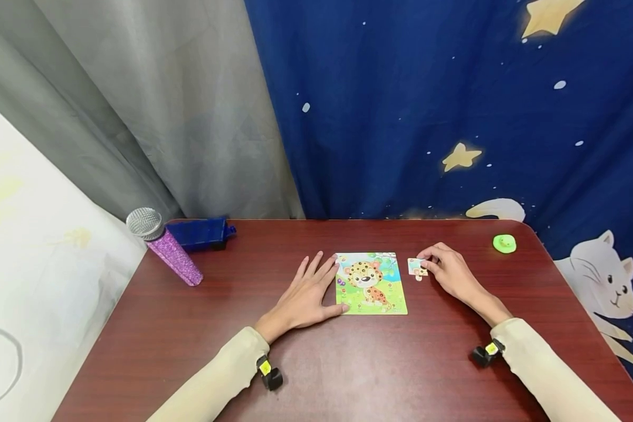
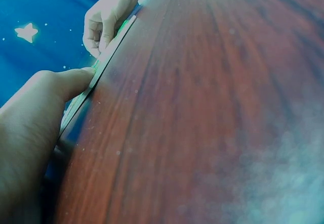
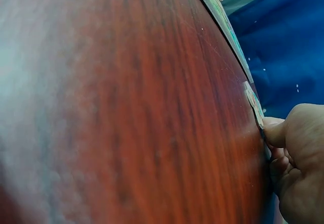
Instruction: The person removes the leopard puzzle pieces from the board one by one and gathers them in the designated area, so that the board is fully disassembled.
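A square picture board [image 1: 366, 279] with a cartoon leopard on a green and blue ground lies flat on the table. My left hand [image 1: 307, 296] rests at its left side with fingers spread, the thumb on the board's lower left edge. To the right of the board, my right hand [image 1: 452, 274] pinches a small jigsaw puzzle piece [image 1: 416, 266] by its right side, between thumb and fingers. In the right wrist view the puzzle piece [image 3: 254, 101] lies low at the tabletop, a little apart from the board [image 3: 223, 24].
A purple glittery microphone [image 1: 176, 255] stands tilted at the back left, before a dark blue object [image 1: 203, 233]. A small green item [image 1: 504, 243] sits at the back right. Grey and blue curtains [image 1: 380, 117] hang behind the reddish-brown table [image 1: 369, 363].
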### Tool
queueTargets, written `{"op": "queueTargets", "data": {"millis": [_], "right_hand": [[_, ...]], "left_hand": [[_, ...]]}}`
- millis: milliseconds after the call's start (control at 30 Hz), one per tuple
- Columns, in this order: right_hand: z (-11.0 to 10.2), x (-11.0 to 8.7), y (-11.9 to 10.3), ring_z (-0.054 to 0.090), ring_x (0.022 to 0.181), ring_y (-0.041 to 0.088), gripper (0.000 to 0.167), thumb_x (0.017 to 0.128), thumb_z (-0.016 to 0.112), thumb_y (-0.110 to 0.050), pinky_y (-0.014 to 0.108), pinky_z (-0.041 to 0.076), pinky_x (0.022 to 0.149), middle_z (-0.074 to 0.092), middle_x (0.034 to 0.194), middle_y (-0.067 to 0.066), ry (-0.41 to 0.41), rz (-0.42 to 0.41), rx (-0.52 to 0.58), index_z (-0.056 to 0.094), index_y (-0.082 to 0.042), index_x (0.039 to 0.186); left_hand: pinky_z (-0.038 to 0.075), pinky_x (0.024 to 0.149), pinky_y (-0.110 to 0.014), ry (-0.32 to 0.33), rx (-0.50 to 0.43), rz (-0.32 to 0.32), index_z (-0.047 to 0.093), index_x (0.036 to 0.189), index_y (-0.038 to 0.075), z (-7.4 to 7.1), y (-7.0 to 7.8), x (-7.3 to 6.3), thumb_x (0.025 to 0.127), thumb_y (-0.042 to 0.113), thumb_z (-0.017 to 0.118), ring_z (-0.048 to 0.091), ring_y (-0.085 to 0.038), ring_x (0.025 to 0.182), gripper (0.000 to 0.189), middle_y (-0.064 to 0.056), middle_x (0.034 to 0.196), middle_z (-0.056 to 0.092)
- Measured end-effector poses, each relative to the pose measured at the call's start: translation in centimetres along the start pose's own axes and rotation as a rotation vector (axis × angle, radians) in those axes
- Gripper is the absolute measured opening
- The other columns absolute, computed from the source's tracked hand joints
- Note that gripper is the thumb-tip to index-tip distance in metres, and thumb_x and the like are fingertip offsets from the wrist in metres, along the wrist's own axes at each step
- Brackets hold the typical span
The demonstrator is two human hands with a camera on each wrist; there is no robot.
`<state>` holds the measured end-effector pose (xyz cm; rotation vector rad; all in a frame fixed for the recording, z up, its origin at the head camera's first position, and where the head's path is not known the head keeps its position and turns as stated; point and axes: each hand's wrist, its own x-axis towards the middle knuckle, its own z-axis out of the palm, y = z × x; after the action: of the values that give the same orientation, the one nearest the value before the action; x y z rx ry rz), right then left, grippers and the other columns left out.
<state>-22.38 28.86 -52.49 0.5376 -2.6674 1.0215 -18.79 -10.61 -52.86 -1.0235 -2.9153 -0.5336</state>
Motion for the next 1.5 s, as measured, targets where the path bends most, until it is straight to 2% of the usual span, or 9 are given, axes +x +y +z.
{"op": "queueTargets", "data": {"millis": [267, 433, 600, 867, 1167, 1500], "right_hand": [[-0.3, 0.0, -0.4, 0.057, 0.084, 0.019, 0.014, 0.1, 0.077, 0.004, 0.025, 0.046, 0.074, 0.071, 0.104, 0.008, -0.021, 0.036, -0.035, 0.081, -0.005, 0.11], [-0.6, -0.1, -1.0, 0.057, 0.082, 0.018, 0.013, 0.103, 0.075, -0.001, 0.023, 0.046, 0.072, 0.073, 0.107, 0.008, -0.023, 0.073, -0.007, 0.082, -0.006, 0.113], [-0.7, -0.1, -2.1, 0.06, 0.079, 0.017, 0.012, 0.105, 0.076, -0.005, 0.02, 0.048, 0.07, 0.073, 0.107, 0.007, -0.038, 0.08, 0.068, 0.082, -0.006, 0.115], [-0.1, 0.1, -3.6, 0.067, 0.074, 0.019, 0.015, 0.105, 0.076, -0.008, 0.024, 0.055, 0.068, 0.07, 0.1, 0.003, -0.135, 0.1, 0.2, 0.08, -0.007, 0.12], [0.7, 0.8, -5.5, 0.068, 0.093, 0.018, 0.019, 0.103, 0.08, -0.011, 0.025, 0.054, 0.079, 0.075, 0.111, 0.002, -0.193, 0.084, 0.198, 0.082, -0.008, 0.121], [1.3, 1.6, -6.6, 0.068, 0.097, 0.02, 0.021, 0.103, 0.078, -0.005, 0.026, 0.056, 0.081, 0.075, 0.115, 0.009, -0.256, 0.07, 0.258, 0.08, -0.004, 0.123]], "left_hand": [[0.004, 0.136, -0.06, -0.002, 0.013, 0.005, 0.038, 0.171, 0.005, 0.0, -0.1, 0.1, 0.101, 0.072, 0.062, 0.01, -0.038, 0.17, 0.1, -0.008, 0.183, 0.023], [0.004, 0.136, -0.061, -0.003, 0.013, 0.008, 0.038, 0.171, 0.005, 0.0, -0.2, 0.2, 0.101, 0.073, 0.061, 0.01, -0.038, 0.17, 0.1, -0.009, 0.183, 0.023], [0.004, 0.136, -0.061, -0.004, 0.007, 0.007, 0.037, 0.171, 0.005, 0.1, -0.2, 0.2, 0.101, 0.072, 0.061, 0.01, -0.038, 0.17, 0.101, -0.008, 0.183, 0.022], [0.004, 0.136, -0.061, -0.001, 0.014, 0.006, 0.036, 0.172, 0.005, 0.1, -0.2, 0.1, 0.1, 0.072, 0.062, 0.01, -0.039, 0.17, 0.102, -0.007, 0.183, 0.022], [0.004, 0.136, -0.06, 0.003, 0.014, 0.004, 0.036, 0.172, 0.005, 0.2, -0.1, 0.0, 0.1, 0.073, 0.062, 0.012, -0.04, 0.17, 0.102, -0.009, 0.183, 0.023], [0.005, 0.135, -0.061, 0.015, 0.014, 0.014, 0.037, 0.172, 0.005, 0.1, 0.0, -0.1, 0.1, 0.073, 0.062, 0.013, -0.04, 0.17, 0.102, -0.01, 0.182, 0.025]]}}
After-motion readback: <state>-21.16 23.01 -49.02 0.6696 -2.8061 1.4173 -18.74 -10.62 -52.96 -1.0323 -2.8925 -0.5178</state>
